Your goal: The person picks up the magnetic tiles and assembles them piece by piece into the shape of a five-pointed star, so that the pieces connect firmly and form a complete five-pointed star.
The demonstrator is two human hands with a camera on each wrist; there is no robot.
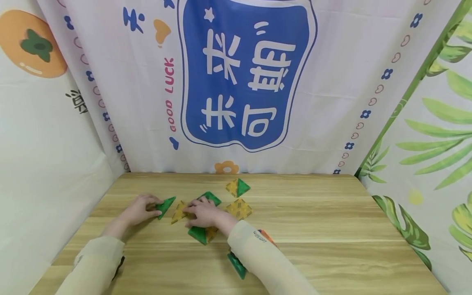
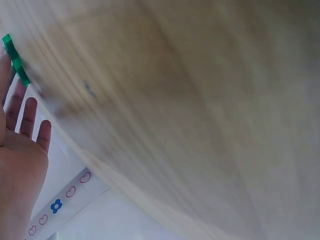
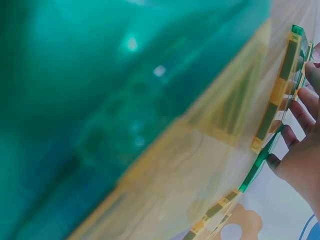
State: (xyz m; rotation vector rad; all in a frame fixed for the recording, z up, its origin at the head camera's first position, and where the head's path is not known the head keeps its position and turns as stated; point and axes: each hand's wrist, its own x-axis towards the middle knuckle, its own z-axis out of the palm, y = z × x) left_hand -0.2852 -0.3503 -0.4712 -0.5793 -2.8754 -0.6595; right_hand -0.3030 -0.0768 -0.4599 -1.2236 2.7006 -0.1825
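My left hand (image 1: 137, 209) pinches a green triangular magnetic tile (image 1: 167, 206) between thumb and fingers at the left of the table; in the left wrist view this green tile (image 2: 17, 61) shows edge-on at the fingertips. Just right of it lies a yellow triangular tile (image 1: 178, 212). My right hand (image 1: 204, 213) rests over a cluster of tiles, fingers spread and partly hiding them. A green tile (image 1: 213, 197) pokes out beyond the fingers, and another green tile (image 1: 198, 235) and a yellow tile (image 1: 211, 234) below the palm. Its fingers touch tile edges in the right wrist view.
Right of the cluster lie joined yellow tiles (image 1: 239, 209). Behind them a yellow triangle (image 1: 232, 187) adjoins a green triangle (image 1: 243, 187). Near the right sleeve are a green tile (image 1: 237, 266) and an orange tile (image 1: 270, 238), partly covered. Printed cloth (image 1: 332, 102) hangs around the wooden table (image 1: 332, 237).
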